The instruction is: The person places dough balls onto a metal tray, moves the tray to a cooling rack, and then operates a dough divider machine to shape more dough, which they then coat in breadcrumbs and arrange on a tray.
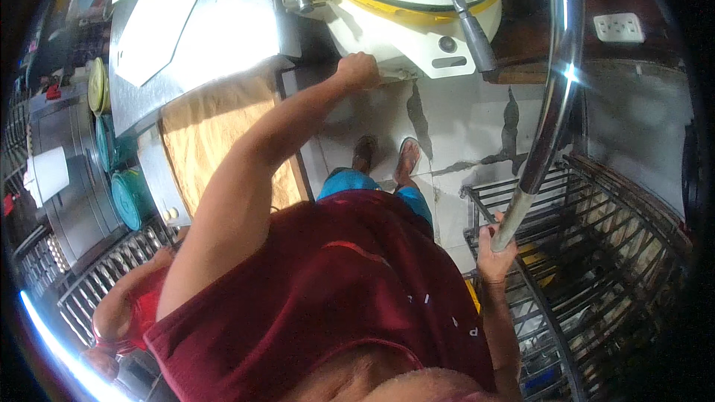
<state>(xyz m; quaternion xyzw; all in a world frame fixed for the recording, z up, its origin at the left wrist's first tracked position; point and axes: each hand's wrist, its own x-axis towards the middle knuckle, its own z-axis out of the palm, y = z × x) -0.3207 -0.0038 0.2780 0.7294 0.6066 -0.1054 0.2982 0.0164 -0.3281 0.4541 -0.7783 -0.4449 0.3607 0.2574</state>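
Fingers (493,247) grasp a steel bar (550,104) over cracked white floor (462,115); left hand (357,71) clenched.

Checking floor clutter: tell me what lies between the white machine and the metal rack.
In the head view, bare cracked pale floor lies between the white machine and the metal rack; the person's feet stand there.

Teal plates (128,197) stacked left (on edge); wall socket (619,27) above.
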